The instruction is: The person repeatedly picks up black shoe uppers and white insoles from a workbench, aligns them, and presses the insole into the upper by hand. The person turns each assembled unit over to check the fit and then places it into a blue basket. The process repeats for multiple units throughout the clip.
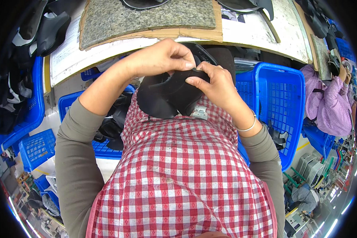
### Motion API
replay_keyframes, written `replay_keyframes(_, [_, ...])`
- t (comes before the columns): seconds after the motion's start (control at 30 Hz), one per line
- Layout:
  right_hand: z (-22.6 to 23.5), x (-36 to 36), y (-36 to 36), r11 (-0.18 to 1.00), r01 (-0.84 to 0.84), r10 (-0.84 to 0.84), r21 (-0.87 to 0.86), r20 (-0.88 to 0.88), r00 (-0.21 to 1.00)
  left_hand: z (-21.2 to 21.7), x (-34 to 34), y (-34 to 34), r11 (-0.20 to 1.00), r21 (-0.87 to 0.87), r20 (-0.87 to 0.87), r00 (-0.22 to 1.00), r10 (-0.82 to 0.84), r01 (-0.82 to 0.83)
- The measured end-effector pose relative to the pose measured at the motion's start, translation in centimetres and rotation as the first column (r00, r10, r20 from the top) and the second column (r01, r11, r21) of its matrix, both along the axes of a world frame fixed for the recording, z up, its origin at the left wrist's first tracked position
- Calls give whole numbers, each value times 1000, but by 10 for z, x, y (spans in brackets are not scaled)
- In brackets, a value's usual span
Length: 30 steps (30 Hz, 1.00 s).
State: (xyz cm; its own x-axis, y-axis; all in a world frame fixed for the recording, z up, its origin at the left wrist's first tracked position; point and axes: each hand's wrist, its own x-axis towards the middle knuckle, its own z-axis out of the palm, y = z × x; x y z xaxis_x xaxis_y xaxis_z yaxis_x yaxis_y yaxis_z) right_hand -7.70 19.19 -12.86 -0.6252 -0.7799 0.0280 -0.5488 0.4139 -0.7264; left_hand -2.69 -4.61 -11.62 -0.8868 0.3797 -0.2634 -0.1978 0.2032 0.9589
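Observation:
A black shoe upper (164,97), soft and curved, lies over my lap against the red-and-white checked apron (174,166). My left hand (168,57) pinches its upper edge between thumb and fingers. Close beside it, my right hand (214,81) grips the same edge with its thumb lying on the black surface. The two hands' fingertips nearly meet, and whatever small part lies between them is hidden. A small pale, shiny piece (200,112) shows at the upper's lower right, over the apron.
Ahead is a white worktable (250,37) bearing a speckled stone slab (146,22) and more black uppers (53,33). Blue baskets (281,79) with black pieces flank me. A co-worker in a purple checked top (333,103) sits at the right.

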Motion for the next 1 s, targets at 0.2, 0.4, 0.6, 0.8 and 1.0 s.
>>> replay_keyframes(0.2, [-1, -1, 1, 999, 26, -27, 20, 73, 997, 9, -21, -7, 995, -6, 200, 975, -97, 101])
replay_keyframes(0.4, [-3, 1, 2, 999, 23, -23, 31, 0, 1000, 14, -21, 0, 935, -273, -96, 961, -259, 225])
replay_keyframes(0.6, [-5, 4, -3, 998, 5, -11, -55, -111, 994, 16, -15, 0, 955, -253, 98, 986, -136, 157])
replay_keyframes(0.8, [-11, 8, -2, 997, 37, -45, -67, -126, 991, 32, 0, 10, 903, -423, 36, 997, -65, 74])
replay_keyframes(1.0, [-5, -3, 2, 998, 39, -39, 52, -9, 999, 14, 20, 51, 528, -783, -605, 601, -523, -329])
